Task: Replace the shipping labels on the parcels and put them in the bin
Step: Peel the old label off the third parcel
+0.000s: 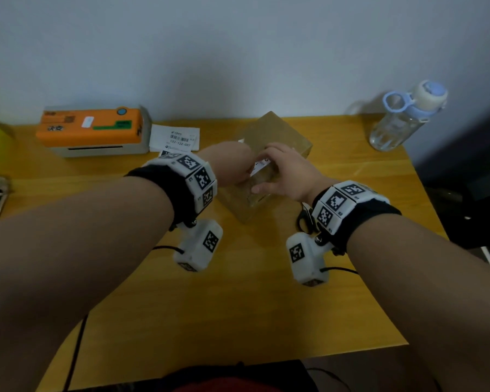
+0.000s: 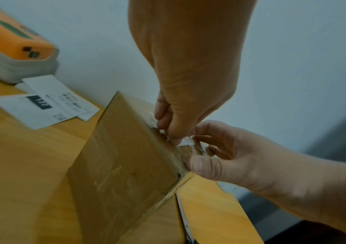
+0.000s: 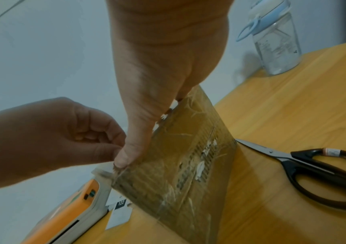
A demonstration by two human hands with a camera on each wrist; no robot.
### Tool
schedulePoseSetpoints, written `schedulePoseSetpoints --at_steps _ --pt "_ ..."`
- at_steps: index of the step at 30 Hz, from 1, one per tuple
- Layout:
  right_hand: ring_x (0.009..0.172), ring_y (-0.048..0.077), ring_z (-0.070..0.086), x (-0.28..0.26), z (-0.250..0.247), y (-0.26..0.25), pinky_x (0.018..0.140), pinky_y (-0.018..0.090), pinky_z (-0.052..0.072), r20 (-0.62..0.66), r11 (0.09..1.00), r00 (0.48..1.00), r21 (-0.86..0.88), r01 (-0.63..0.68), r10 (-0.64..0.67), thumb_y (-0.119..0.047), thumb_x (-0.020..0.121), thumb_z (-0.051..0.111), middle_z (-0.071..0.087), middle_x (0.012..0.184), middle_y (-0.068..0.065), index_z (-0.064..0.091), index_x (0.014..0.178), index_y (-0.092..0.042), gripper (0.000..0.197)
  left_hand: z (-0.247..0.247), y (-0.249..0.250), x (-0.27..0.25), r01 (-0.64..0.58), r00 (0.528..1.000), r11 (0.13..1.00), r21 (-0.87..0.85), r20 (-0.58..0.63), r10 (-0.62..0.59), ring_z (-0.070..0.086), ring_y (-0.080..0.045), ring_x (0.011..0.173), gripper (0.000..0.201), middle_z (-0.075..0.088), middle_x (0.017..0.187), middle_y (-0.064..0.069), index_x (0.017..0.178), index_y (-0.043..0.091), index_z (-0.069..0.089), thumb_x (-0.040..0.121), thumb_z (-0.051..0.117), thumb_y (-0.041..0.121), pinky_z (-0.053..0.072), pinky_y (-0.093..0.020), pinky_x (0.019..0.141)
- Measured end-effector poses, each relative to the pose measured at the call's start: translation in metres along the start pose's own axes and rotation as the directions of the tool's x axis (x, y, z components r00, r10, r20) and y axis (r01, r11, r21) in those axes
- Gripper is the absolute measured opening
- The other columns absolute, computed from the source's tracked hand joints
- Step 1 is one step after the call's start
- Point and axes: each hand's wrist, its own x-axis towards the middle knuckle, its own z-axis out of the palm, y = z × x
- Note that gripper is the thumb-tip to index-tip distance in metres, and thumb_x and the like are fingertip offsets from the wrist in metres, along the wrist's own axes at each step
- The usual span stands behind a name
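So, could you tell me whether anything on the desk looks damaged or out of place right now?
The parcel looks worn: its taped face is wrinkled and carries torn white paper scraps, apparently remnants of a label. It also sits skewed to the table edges. The scissors lie close beside it. Nothing looks spilled.

The cardboard parcel (image 3: 180, 165) is wrapped in glossy, wrinkled clear tape. The desk (image 1: 238, 306) is finished in smooth wood grain; paper labels (image 2: 42, 105) are seen matt.

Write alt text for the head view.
Both hands work at the top of a cardboard parcel on a wooden table, the left hand and right hand pinching a white label. A label printer sits behind.
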Motion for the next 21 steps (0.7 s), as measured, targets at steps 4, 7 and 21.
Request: schedulePoseSetpoints --at_steps 4,7,21 --pt "0.141 0.02 0.027 -0.003 0.001 0.002 0.118 0.047 0.016 0.009 0.999 1.0 0.036 -0.002 0.002 -0.047 0.069 0.078 0.036 0.149 0.008 0.048 0.132 -0.015 0.077 -0.003 0.008 0.004 0.016 0.996 0.995 0.098 0.084 -0.025 0.05 -0.021 0.072 0.01 0.053 0.093 -0.009 0.081 0.012 0.047 0.091 0.049 0.012 0.042 -0.029 0.066" --pt "0.141 0.019 0.027 -0.003 0.001 0.002 0.119 0.044 0.012 0.01 0.999 1.0 0.041 -0.012 0.012 -0.048 0.068 0.079 0.034 0.151 0.008 0.046 0.134 -0.015 0.081 -0.001 0.009 0.006 0.022 0.994 0.995 0.097 0.104 -0.032 0.051 -0.021 0.072 0.007 0.054 0.095 -0.01 0.088 0.009 0.051 0.089 0.053 0.016 0.043 -0.029 0.066" --pt "0.134 0.024 0.036 0.003 0.0 -0.007 0.111 0.037 0.03 0.02 0.999 0.999 -0.013 -0.029 0.029 -0.05 0.076 0.072 0.038 0.147 0.007 0.045 0.134 -0.013 0.074 0.011 -0.017 0.005 0.104 0.982 0.991 -0.083 -0.147 -0.116 0.048 -0.019 0.073 0.014 0.051 0.098 -0.01 0.098 0.005 0.048 0.094 0.043 0.018 0.038 -0.028 0.066"
